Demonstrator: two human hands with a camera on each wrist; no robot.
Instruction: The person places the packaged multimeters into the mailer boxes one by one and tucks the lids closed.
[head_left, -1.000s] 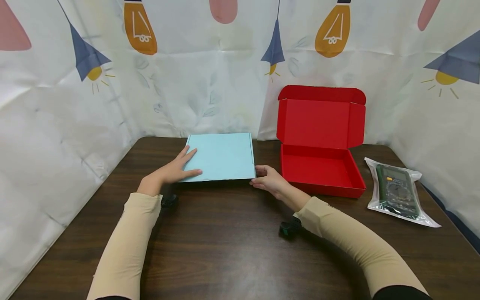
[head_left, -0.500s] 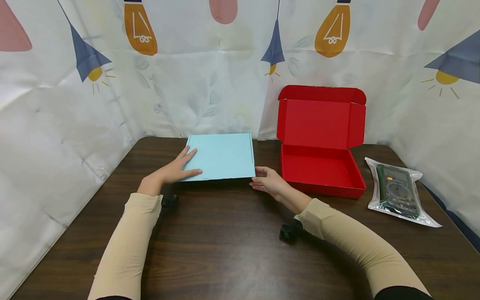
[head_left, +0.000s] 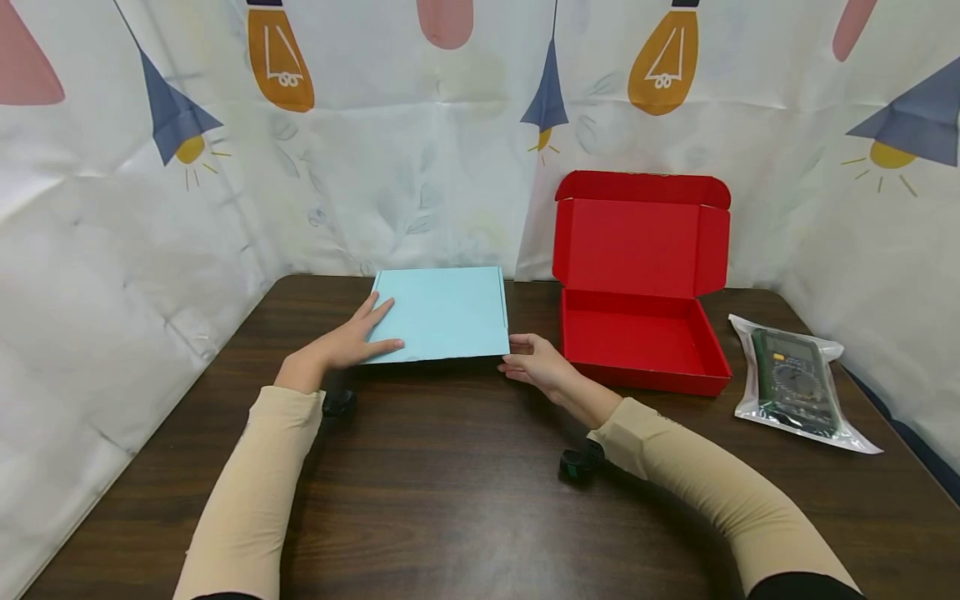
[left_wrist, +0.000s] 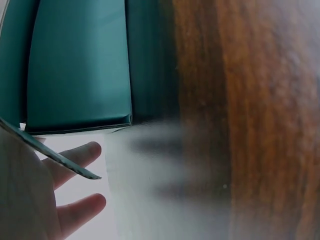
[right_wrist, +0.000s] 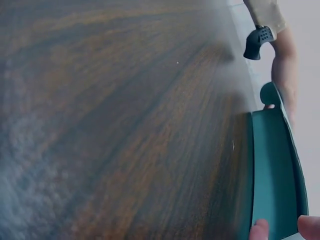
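Note:
A light blue cardboard box (head_left: 446, 312) lies near the far edge of the table, its lid over the top. The wrist views show the box's front panel (left_wrist: 77, 65), tinted green there, below the lid's front edge. My left hand (head_left: 337, 342) rests on the box's left front corner, fingers spread and thumb over the lid. At the right front corner, my right hand (head_left: 540, 362) touches the box with loosely bent fingers. One right fingertip (right_wrist: 259, 230) sits before the front panel, another by the lid's edge. The palm side of the right hand is hidden.
A red box (head_left: 637, 375) stands to the right with its lid raised. Further right, a digital multimeter (head_left: 797, 382) lies in clear plastic wrap. The brown table (head_left: 450, 500) stretches in front, and a printed curtain (head_left: 442, 167) hangs behind.
The lid's right front corner and my right fingertips have shifted very slightly. My left hand stays where it was on the box.

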